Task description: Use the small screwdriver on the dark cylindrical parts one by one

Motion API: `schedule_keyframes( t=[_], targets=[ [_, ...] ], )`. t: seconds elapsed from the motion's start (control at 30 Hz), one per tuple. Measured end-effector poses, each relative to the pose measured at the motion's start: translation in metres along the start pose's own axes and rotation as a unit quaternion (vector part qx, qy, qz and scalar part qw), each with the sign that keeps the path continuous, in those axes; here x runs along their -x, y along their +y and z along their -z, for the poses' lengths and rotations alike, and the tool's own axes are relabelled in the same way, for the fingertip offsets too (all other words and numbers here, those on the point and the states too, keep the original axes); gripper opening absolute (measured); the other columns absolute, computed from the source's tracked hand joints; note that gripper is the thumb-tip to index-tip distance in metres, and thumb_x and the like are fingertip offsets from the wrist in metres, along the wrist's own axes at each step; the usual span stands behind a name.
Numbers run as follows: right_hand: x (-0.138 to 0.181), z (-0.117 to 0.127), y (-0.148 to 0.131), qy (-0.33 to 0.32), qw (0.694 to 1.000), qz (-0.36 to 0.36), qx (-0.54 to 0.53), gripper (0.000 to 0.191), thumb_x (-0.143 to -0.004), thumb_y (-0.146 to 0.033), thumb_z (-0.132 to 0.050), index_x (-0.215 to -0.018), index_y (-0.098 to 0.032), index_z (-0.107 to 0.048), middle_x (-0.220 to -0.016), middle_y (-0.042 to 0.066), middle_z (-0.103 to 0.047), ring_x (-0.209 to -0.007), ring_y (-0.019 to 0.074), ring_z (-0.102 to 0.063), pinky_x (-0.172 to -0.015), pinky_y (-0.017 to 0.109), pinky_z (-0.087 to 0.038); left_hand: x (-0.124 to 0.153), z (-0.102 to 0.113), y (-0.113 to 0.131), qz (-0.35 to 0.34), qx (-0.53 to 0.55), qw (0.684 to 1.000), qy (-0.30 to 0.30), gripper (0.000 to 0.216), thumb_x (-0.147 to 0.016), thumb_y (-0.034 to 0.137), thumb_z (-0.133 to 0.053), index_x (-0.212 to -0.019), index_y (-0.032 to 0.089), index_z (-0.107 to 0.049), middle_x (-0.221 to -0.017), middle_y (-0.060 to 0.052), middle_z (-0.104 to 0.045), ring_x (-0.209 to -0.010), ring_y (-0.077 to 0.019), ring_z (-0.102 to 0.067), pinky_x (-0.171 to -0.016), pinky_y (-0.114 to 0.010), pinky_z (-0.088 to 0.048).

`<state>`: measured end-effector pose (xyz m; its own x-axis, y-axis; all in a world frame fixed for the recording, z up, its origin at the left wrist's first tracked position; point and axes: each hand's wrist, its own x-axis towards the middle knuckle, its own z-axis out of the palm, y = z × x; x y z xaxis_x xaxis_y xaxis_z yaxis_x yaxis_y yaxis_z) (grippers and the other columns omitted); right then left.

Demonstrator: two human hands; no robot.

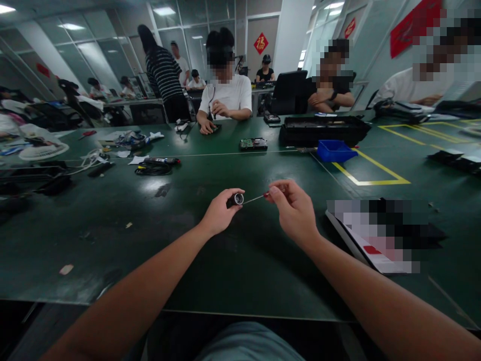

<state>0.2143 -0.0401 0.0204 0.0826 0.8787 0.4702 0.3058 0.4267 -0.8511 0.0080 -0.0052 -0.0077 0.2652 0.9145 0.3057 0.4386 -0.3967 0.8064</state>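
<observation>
My left hand (220, 210) is closed around a small black cylinder with a silver end (236, 199), held above the dark green table (233, 260). My right hand (293, 208) pinches the red handle of a thin screwdriver (255, 198). Its metal shaft runs left and the tip reaches the cylinder's silver end. Both hands hover over the table's near middle.
A blue bin (334, 150) and a long black case (323, 129) sit at the far right by yellow floor-tape lines (379, 173). A circuit board (253, 144) and a coil of black cable (154, 166) lie further back. Several people sit across the table. A booklet (376, 250) lies right of my hand.
</observation>
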Motion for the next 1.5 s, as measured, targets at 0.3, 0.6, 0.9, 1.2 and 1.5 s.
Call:
schedule_keyframes(
  t=[0.3, 0.6, 0.9, 1.2, 1.5],
  targets=[
    [-0.001, -0.002, 0.004, -0.010, 1.000, 0.000, 0.009, 0.019, -0.096, -0.039, -0.058, -0.104, -0.023, -0.063, -0.092, 0.006, -0.075, -0.087, 0.0226, -0.072, -0.081, 0.042, -0.056, 0.000, -0.001, -0.001, -0.010, 0.010, 1.000, -0.002, 0.038, -0.084, 0.015, -0.071, -0.120, 0.026, -0.068, -0.125, -0.007, -0.069, -0.121, -0.0280, -0.061, -0.112, -0.052, -0.040],
    [-0.002, 0.001, -0.001, -0.012, 0.997, 0.006, 0.074, 0.023, -0.094, -0.044, -0.059, -0.089, -0.022, -0.065, -0.077, 0.003, -0.072, -0.070, 0.0197, -0.067, -0.066, 0.034, -0.050, 0.001, 0.001, -0.004, -0.019, -0.007, 1.000, -0.005, 0.039, -0.085, 0.016, -0.071, -0.123, 0.025, -0.068, -0.127, -0.007, -0.069, -0.122, -0.0279, -0.061, -0.112, -0.051, -0.040],
    [-0.002, 0.002, -0.001, 0.011, 0.984, 0.046, 0.171, 0.046, -0.088, -0.054, -0.068, -0.058, -0.024, -0.050, -0.050, -0.004, -0.050, -0.047, 0.0124, -0.043, -0.051, 0.029, -0.032, 0.001, 0.001, -0.009, -0.048, -0.049, 0.997, -0.020, 0.040, -0.085, 0.021, -0.074, -0.124, 0.029, -0.069, -0.123, -0.006, -0.071, -0.117, -0.0290, -0.062, -0.106, -0.052, -0.043],
    [-0.001, 0.002, -0.001, -0.035, 0.988, 0.067, 0.132, 0.021, -0.089, -0.042, -0.069, -0.083, -0.022, -0.065, -0.074, 0.002, -0.071, -0.067, 0.0182, -0.066, -0.061, 0.029, -0.047, 0.000, 0.002, -0.012, -0.042, -0.072, 0.996, -0.012, 0.041, -0.085, 0.019, -0.076, -0.124, 0.029, -0.070, -0.125, -0.004, -0.071, -0.120, -0.0259, -0.062, -0.109, -0.047, -0.044],
    [0.001, 0.003, -0.003, -0.114, 0.983, 0.115, 0.090, 0.010, -0.092, -0.021, -0.058, -0.097, -0.023, -0.066, -0.091, 0.003, -0.071, -0.083, 0.0195, -0.069, -0.077, 0.034, -0.053, 0.000, 0.002, -0.011, -0.028, -0.058, 0.998, -0.011, 0.041, -0.086, 0.019, -0.074, -0.126, 0.029, -0.069, -0.126, -0.004, -0.071, -0.120, -0.0251, -0.062, -0.110, -0.048, -0.043]
  ],
)
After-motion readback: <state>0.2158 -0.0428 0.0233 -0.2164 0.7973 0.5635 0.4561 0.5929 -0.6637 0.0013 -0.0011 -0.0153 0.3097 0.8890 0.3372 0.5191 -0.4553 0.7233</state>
